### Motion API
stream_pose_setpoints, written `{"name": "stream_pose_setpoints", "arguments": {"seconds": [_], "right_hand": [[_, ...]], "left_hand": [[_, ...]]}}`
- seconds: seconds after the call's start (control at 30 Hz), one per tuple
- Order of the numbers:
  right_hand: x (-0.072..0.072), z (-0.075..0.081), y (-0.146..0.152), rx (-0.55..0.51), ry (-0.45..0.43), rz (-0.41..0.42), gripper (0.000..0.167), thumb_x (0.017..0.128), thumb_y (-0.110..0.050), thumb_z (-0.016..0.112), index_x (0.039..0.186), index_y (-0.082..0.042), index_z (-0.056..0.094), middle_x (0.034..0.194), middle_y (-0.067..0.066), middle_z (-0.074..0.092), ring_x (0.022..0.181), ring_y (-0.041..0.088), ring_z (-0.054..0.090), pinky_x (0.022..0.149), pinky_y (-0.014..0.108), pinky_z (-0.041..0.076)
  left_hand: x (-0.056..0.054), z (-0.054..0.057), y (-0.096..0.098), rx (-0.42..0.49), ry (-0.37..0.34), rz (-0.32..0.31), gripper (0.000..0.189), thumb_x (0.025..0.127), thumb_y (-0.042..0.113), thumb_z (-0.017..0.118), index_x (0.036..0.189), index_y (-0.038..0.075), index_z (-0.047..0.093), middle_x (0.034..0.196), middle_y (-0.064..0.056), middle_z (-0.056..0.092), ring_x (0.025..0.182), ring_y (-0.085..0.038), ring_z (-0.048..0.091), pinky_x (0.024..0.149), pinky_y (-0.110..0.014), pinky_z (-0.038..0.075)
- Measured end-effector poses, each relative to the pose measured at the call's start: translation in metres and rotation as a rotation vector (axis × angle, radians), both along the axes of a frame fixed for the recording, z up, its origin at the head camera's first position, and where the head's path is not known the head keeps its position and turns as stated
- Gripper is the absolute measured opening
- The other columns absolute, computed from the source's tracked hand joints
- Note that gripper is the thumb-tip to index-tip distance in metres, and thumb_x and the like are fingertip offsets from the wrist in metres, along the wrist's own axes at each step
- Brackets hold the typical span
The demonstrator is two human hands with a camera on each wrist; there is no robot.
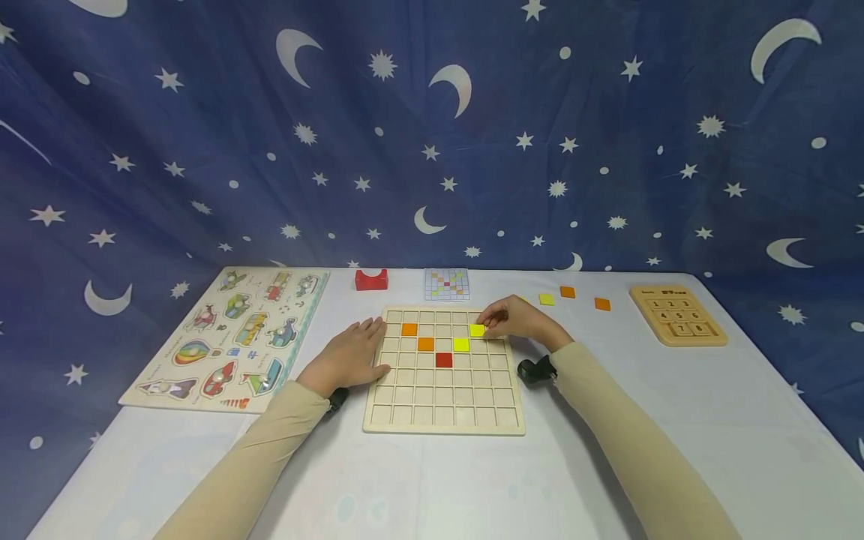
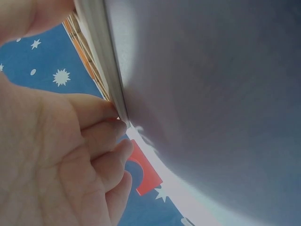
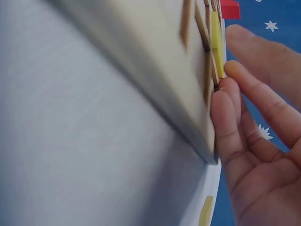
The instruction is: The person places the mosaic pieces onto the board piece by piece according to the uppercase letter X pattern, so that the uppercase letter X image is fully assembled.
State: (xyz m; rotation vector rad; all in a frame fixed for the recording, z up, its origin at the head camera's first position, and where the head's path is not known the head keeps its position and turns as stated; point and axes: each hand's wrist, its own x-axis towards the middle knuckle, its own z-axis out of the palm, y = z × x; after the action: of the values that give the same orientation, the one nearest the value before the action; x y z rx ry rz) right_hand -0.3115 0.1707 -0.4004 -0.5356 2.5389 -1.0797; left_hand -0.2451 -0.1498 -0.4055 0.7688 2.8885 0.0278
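On the white-covered table (image 1: 432, 484), a pale wooden grid board (image 1: 443, 430) is lying, a square red tile (image 1: 443, 360) sitting in its middle. A person's left hand (image 1: 349, 354) is resting at the board's left edge, fingers extended. The right hand (image 1: 515, 319) is touching a square yellow tile (image 1: 476, 330) at far right; from here we cannot tell whether it is pinching. Beyond, a notched red block (image 1: 371, 283) is standing before a star-patterned blue curtain (image 1: 405, 157).

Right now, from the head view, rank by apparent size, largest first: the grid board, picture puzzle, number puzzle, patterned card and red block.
1. Grid board and picture puzzle: too alike to rank.
2. Number puzzle.
3. Patterned card.
4. Red block.
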Motion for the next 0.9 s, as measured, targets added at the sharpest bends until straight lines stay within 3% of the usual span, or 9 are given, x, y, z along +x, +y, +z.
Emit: {"name": "stream_pose_setpoints", "arguments": {"seconds": [0.33,0.6,0.9], "right_hand": [[0.003,-0.005,0.013,-0.086,0.011,-0.005,0.030,0.080,-0.012,0.073,0.108,-0.003,0.069,0.102,0.011,0.070,0.083,0.010,0.062,0.079,0.022,0.051],[0.003,-0.001,0.036,-0.096,0.053,-0.085,0.030,0.083,-0.010,0.070,0.112,-0.004,0.067,0.107,0.014,0.069,0.089,0.015,0.062,0.079,0.024,0.051],[0.003,0.010,0.065,-0.070,0.082,-0.227,0.033,0.086,-0.010,0.066,0.118,-0.003,0.063,0.119,0.016,0.063,0.104,0.024,0.059,0.087,0.030,0.052]], "left_hand": [[0.000,0.002,0.000,0.000,0.004,-0.006,0.075,0.090,0.038,0.053,0.144,-0.008,0.028,0.151,-0.023,0.028,0.141,-0.037,0.028,0.117,-0.047,0.024],[0.001,0.001,0.000,0.006,0.004,0.000,0.076,0.090,0.039,0.053,0.144,-0.007,0.027,0.152,-0.022,0.028,0.141,-0.037,0.028,0.118,-0.046,0.024],[0.000,0.001,0.001,0.002,0.002,-0.004,0.076,0.090,0.038,0.054,0.144,-0.008,0.027,0.152,-0.023,0.028,0.141,-0.037,0.028,0.117,-0.047,0.024]]}}
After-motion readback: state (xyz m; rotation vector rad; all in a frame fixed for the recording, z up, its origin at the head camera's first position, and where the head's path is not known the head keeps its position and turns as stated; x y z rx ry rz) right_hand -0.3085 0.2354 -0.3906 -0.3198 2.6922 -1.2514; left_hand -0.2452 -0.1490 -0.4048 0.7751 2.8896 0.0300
